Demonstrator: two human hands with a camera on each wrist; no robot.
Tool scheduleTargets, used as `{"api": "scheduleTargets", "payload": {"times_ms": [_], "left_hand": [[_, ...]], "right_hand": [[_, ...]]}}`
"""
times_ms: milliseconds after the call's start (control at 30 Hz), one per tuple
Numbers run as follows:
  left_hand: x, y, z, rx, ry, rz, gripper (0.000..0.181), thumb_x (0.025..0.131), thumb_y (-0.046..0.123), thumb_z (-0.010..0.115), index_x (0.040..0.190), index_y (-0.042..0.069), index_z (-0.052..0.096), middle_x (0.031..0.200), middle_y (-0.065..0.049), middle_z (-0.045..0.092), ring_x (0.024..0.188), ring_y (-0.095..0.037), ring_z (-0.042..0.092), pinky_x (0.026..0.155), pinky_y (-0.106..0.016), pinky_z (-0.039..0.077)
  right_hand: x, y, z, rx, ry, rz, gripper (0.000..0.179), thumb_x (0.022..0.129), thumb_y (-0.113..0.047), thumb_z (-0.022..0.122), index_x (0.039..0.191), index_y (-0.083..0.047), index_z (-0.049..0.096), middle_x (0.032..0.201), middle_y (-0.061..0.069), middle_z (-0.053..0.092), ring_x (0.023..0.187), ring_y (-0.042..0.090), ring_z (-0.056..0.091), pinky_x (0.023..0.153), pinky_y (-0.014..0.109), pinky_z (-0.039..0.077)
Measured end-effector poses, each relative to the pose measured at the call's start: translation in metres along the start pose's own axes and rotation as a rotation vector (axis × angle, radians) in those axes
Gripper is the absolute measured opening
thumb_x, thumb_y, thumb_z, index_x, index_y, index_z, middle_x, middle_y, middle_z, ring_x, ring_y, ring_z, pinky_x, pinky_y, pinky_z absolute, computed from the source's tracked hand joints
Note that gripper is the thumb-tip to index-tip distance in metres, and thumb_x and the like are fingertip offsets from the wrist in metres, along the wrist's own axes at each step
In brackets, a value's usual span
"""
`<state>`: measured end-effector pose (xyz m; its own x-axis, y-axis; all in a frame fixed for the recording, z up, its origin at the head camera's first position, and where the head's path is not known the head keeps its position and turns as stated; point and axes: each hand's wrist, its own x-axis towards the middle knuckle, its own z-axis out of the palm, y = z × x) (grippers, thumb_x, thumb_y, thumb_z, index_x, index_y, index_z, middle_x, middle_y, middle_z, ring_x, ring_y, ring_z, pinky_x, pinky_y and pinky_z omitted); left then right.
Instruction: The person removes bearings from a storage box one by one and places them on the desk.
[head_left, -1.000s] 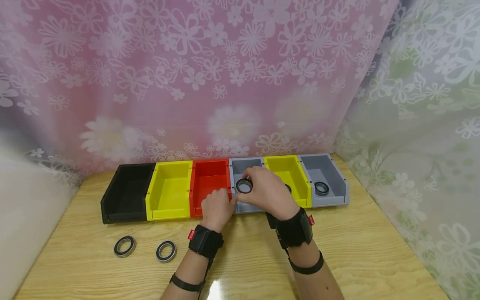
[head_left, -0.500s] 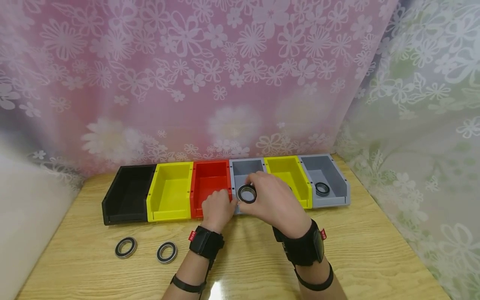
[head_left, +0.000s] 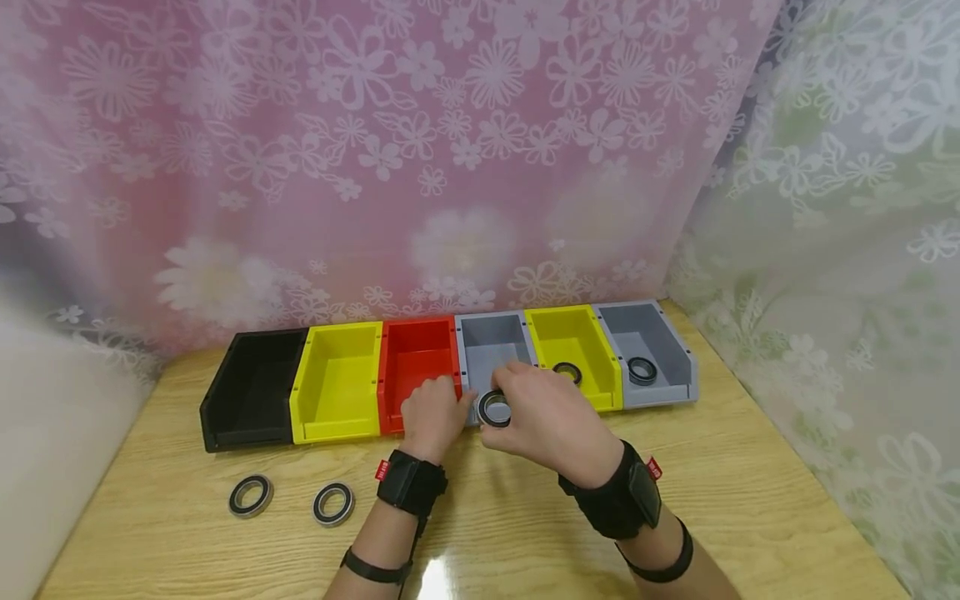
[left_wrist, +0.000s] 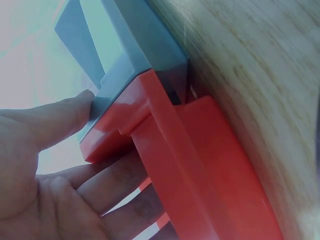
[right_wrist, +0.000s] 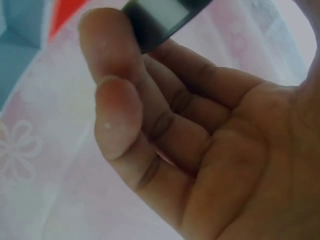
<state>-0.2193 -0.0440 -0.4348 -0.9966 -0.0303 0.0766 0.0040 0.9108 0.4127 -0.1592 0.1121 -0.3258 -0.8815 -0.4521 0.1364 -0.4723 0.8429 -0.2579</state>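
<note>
My right hand (head_left: 555, 421) pinches a ball bearing (head_left: 482, 411), a dark-faced ring, over the front of the middle grey bin (head_left: 491, 350). The right wrist view shows only part of this bearing's dark rim (right_wrist: 160, 20) at the fingertips. My left hand (head_left: 433, 419) grips the wall where the red bin (head_left: 392, 424) meets that grey bin. Its thumb lies on the grey side and its fingers on the red side in the left wrist view. One bearing (head_left: 567, 366) lies in the right yellow bin (head_left: 573, 342), partly behind my right hand. Another bearing (head_left: 632, 372) sits in the rightmost grey bin (head_left: 671, 394).
Two more bearings lie flat on the wooden table (head_left: 187, 550), one bearing (head_left: 235, 500) left of the other bearing (head_left: 318, 503). A black bin (head_left: 247, 437) and a left yellow bin (head_left: 336, 432) continue the row leftward. A flowered pink curtain (head_left: 337, 225) hangs behind.
My right hand has come down and toward me with the bearing, uncovering more of the middle grey bin and of the bearing in the yellow bin. The left hand keeps its place.
</note>
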Motion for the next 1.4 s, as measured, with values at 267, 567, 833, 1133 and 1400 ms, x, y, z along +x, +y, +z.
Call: {"api": "scheduleTargets", "payload": {"times_ms": [267,567,833,1133,1400], "left_hand": [[0.001,0.0,0.0,-0.015,0.019,0.017,0.049,0.089,0.038,0.082,0.063,0.009,0.053,0.053,-0.003,0.034,0.045,-0.021,0.043,0.045,-0.029,0.027],[0.002,0.0,0.0,-0.028,0.017,0.019,0.049,0.089,0.038,0.082,0.061,0.009,0.053,0.052,-0.002,0.034,0.045,-0.021,0.043,0.044,-0.029,0.026],[0.001,-0.001,0.0,-0.047,-0.007,0.006,0.049,0.089,0.038,0.081,0.062,0.009,0.054,0.052,-0.002,0.035,0.045,-0.022,0.044,0.045,-0.029,0.027],[0.001,-0.002,0.0,-0.052,-0.021,-0.017,0.045,0.09,0.039,0.081,0.067,0.009,0.057,0.054,-0.004,0.041,0.048,-0.022,0.047,0.046,-0.03,0.032],[0.001,-0.001,0.0,-0.049,-0.028,-0.024,0.045,0.09,0.04,0.081,0.068,0.008,0.057,0.054,-0.005,0.041,0.048,-0.022,0.047,0.047,-0.03,0.032]], "right_hand": [[-0.006,0.017,0.03,-0.016,-0.038,-0.058,0.028,0.078,-0.028,0.082,0.086,-0.009,0.062,0.073,-0.003,0.051,0.063,0.012,0.047,0.055,0.026,0.042],[-0.005,0.028,0.051,-0.008,-0.072,-0.081,0.03,0.075,-0.029,0.085,0.082,-0.01,0.064,0.074,-0.002,0.054,0.063,0.011,0.048,0.053,0.027,0.043],[-0.001,0.032,0.066,-0.011,-0.15,-0.044,0.031,0.074,-0.031,0.085,0.077,-0.01,0.062,0.064,-0.004,0.05,0.056,0.012,0.046,0.05,0.027,0.036],[-0.001,0.034,0.088,-0.039,-0.187,-0.091,0.035,0.07,-0.028,0.084,0.066,-0.015,0.051,0.058,-0.008,0.033,0.051,0.008,0.034,0.048,0.026,0.026],[-0.003,0.033,0.099,-0.109,-0.199,-0.089,0.037,0.068,-0.027,0.087,0.07,-0.016,0.052,0.06,-0.007,0.041,0.054,0.009,0.04,0.049,0.026,0.032]]}}
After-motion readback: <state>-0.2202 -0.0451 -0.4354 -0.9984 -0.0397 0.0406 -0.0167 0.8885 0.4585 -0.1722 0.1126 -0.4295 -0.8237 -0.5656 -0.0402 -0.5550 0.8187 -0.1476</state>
